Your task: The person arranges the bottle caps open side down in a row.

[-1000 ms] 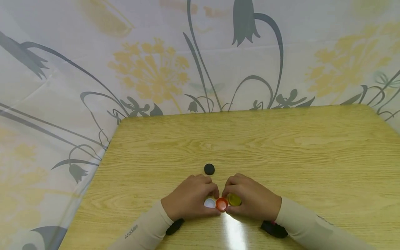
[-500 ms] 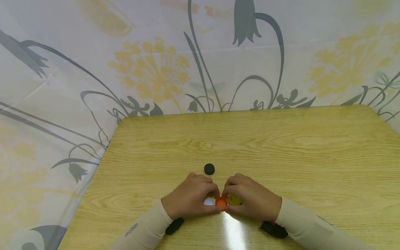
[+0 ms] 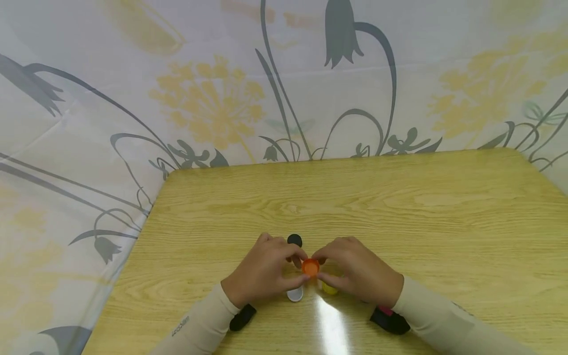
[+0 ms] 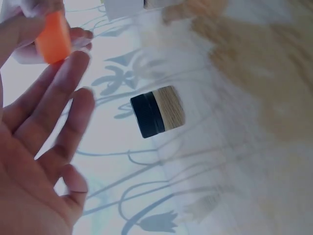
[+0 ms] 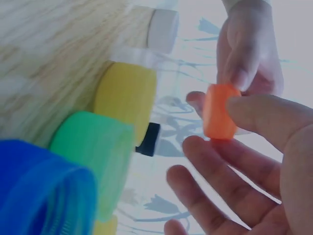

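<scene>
An orange bottle cap (image 3: 311,267) is pinched between the fingertips of both hands, raised off the table. My left hand (image 3: 266,271) holds its left side, and my right hand (image 3: 364,271) holds its right side. Thumbs and fingers of both hands meet around the orange cap in the right wrist view. Below it on the table lie a white cap (image 3: 295,294) and a yellow cap (image 3: 330,288), partly covered by the right hand. Just beyond the left fingers sits a black cap (image 3: 295,240).
A green cap (image 5: 95,156) and a blue cap (image 5: 44,191) with a ridged inside stand beside the yellow one in the right wrist view; the right hand hides them from the head view. The wood-grain table (image 3: 399,207) ends at a flower-patterned cloth (image 3: 248,88).
Both hands have lifted the orange cap from between the white and yellow caps and moved it slightly away from the body. The white and yellow caps stay on the table.
</scene>
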A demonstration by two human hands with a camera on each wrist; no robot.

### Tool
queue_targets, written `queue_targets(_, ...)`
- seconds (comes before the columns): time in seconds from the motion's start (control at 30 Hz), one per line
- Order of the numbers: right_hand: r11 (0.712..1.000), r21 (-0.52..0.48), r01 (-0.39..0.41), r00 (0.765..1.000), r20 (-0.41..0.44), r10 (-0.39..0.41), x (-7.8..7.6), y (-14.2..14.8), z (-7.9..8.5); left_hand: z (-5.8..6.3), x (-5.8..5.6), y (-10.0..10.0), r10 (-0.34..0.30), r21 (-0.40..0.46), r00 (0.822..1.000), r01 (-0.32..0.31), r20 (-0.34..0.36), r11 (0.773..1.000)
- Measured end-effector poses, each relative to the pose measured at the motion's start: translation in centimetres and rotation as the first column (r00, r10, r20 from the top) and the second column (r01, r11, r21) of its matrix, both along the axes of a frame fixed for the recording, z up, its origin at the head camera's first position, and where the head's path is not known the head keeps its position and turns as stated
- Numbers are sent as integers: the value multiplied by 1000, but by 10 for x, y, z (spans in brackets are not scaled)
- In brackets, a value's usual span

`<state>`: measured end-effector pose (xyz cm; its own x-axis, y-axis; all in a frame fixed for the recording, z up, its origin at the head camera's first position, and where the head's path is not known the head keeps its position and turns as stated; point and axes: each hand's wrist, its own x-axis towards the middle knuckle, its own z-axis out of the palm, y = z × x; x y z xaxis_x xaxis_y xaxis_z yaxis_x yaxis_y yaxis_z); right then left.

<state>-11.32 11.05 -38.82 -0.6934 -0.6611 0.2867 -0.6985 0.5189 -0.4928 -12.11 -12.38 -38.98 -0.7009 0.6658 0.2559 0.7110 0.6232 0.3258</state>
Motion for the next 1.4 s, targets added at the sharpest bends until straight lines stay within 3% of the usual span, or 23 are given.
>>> queue_targets(0.17,992,-129,13,1000,19,-11,0,2,4,0,-1,0,5,137,997,5,-73,991)
queue_targets(0.33,980,-191,60,998,35,-54,2,3,6,2,-2,0,-1,231,998,17,-70,973)
queue_targets(0.47,963,-262,57,995,93,-34,2,2,7,2,-2,0,-5,282,999,20,-52,959)
queue_targets(0.8,942,-319,103,965,261,-17,2,2,7,3,-1,2,-24,345,1000,22,0,939)
queue_targets(1.07,938,-331,103,975,218,-30,1,-1,5,1,-2,3,-58,377,998,66,-32,924)
queue_targets(1.3,922,-365,125,924,382,26,1,3,7,3,1,3,-60,357,993,92,-99,930)
queue_targets(1.4,915,-380,138,890,453,54,1,3,8,3,1,3,-71,347,986,121,-153,930)
